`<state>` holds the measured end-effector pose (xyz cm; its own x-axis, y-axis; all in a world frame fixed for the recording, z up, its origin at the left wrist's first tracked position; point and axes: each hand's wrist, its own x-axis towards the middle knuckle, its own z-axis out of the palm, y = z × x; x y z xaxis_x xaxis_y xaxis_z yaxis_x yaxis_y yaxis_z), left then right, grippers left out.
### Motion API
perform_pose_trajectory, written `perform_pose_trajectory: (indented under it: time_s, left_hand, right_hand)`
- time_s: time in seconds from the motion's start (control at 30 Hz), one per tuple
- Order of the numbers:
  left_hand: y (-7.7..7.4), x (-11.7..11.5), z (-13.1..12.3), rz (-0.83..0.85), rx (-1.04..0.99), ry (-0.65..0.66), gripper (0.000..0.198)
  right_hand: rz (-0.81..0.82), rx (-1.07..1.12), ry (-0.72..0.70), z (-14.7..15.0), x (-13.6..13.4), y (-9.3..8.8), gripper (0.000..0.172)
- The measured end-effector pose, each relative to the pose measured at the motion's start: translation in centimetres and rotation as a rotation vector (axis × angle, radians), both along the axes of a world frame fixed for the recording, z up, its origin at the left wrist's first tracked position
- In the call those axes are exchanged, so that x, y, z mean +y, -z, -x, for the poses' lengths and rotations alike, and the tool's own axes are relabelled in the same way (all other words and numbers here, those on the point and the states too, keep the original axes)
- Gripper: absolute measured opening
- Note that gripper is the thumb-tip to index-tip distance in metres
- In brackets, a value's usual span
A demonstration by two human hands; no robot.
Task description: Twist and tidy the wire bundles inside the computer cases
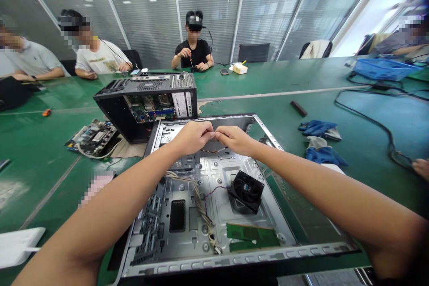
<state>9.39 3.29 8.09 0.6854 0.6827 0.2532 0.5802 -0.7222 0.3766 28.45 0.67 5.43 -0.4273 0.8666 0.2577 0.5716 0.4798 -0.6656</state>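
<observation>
My left hand (197,136) and my right hand (233,138) meet above the far end of an open computer case (187,243) lying on its side. Both are closed with fingertips pinched together and touching or nearly so; what they hold, if anything, is hidden. A thin dark and orange wire (210,151) shows just below them. Inside the case lie a black cooling fan (247,188) with a purple wire, a twisted bundle of beige cables (198,194) and green memory modules (250,233).
A second computer case (144,85) stands beyond, open-sided. Left of it lies a circuit board assembly (95,136). Blue-and-grey gloves (320,129), a dark bar (298,108), a blue basket (385,69) and black cables (385,129) lie rightward. Several people sit around the green table (254,85).
</observation>
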Motion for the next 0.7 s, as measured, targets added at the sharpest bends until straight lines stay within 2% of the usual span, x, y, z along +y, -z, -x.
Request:
perform_pose_trajectory:
  time_s: [0.17,0.3,0.57,0.7]
  left_hand:
    - [0.18,0.32,0.14,-0.018,-0.060,0.025,0.011]
    - [0.11,0.40,0.10,-0.028,-0.040,0.000,0.015]
    - [-0.07,0.08,-0.15,-0.048,0.061,-0.095,0.024]
    - [-0.30,0.00,-0.26,0.021,0.078,-0.098,0.028]
  right_hand:
    - [0.054,0.008,-0.048,-0.16,0.27,0.28,0.027]
    - [0.067,-0.056,-0.049,-0.14,0.36,0.45,0.025]
    - [-0.086,-0.144,-0.028,-0.05,0.46,0.70,0.024]
    - [-0.119,-0.175,-0.036,-0.01,0.35,0.60,0.025]
